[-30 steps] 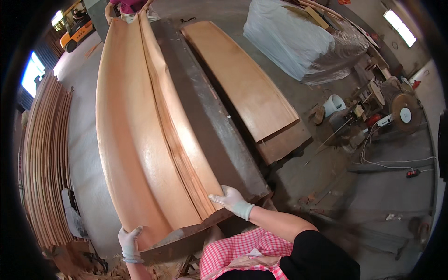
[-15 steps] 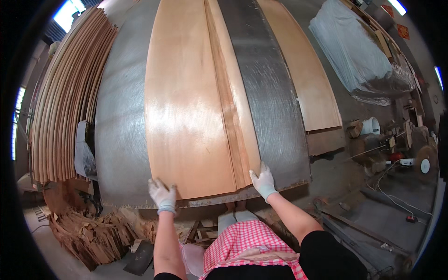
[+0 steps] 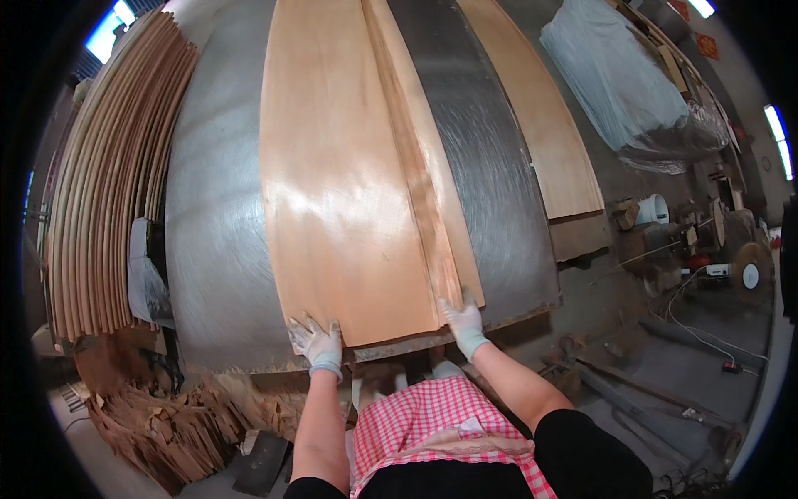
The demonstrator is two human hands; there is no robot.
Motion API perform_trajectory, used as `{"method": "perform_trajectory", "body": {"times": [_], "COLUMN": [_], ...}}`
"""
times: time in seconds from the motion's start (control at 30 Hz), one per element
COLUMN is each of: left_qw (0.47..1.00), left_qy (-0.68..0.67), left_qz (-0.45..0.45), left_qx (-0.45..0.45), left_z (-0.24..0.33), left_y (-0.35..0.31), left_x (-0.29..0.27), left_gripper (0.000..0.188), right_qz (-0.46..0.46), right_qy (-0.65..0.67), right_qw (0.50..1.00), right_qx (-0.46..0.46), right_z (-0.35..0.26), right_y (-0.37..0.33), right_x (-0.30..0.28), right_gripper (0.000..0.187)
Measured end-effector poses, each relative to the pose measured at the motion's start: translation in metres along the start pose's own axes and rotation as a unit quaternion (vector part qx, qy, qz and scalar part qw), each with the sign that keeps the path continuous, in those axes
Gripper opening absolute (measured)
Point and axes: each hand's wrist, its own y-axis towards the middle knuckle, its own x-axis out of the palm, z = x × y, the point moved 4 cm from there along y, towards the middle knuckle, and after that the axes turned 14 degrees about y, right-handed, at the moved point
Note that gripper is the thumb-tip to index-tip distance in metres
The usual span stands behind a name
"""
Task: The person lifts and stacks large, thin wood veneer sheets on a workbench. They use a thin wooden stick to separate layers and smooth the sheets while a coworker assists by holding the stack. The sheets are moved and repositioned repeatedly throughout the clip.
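Observation:
A long, pale wood veneer sheet point(image 3: 345, 224) stretches away from me on a dark, scuffed flat tabletop point(image 3: 216, 241). Along its right side runs a narrower veneer strip point(image 3: 445, 220), with a darker, uneven band between the two. My left hand point(image 3: 316, 343), in a whitish glove, lies with fingers spread on the sheet's near left corner. My gloved right hand point(image 3: 463, 323) rests at the near end of the strip and darker band, thumb and fingers apart. What lies under its fingertips is hidden.
Tall stacked wood sheets with rounded edges point(image 3: 108, 200) stand left. More veneer point(image 3: 553, 150) lies beyond the tabletop's right edge. A plastic-wrapped stack point(image 3: 615, 91), a white bucket point(image 3: 652, 209) and cables are at right. Broken veneer scraps point(image 3: 166, 424) are piled at lower left.
The near end of the veneer has shifted right on the tabletop. My left hand has moved right with it, its fingers more spread; my right hand now reaches over the strip's end.

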Motion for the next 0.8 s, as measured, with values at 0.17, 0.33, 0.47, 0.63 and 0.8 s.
{"method": "perform_trajectory", "body": {"times": [0.17, 0.33, 0.47, 0.63, 0.8], "left_qw": [0.998, 0.939, 0.8, 0.558, 0.376], "left_qy": [-0.055, -0.315, -0.585, -0.817, -0.912], "left_qz": [0.031, 0.125, 0.129, -0.074, -0.123], "left_qx": [0.018, 0.058, -0.033, -0.129, -0.107], "left_z": [-0.008, -0.067, -0.157, -0.206, -0.241], "left_y": [-0.009, 0.002, 0.057, 0.108, 0.125], "left_x": [-0.011, -0.038, -0.02, -0.009, 0.018], "left_gripper": [0.095, 0.076, 0.053, 0.043, 0.063], "right_qz": [-0.063, 0.074, -0.046, -0.171, -0.273], "right_qy": [0.147, -0.014, -0.05, -0.016, -0.053], "right_qw": [0.962, 0.997, 0.992, 0.964, 0.911], "right_qx": [0.22, -0.013, -0.11, -0.203, -0.306], "right_z": [0.026, -0.006, -0.083, -0.099, -0.093], "right_y": [-0.039, -0.07, -0.136, -0.191, -0.238], "right_x": [0.011, 0.05, 0.135, 0.233, 0.332], "right_gripper": [0.052, 0.037, 0.034, 0.044, 0.018]}}
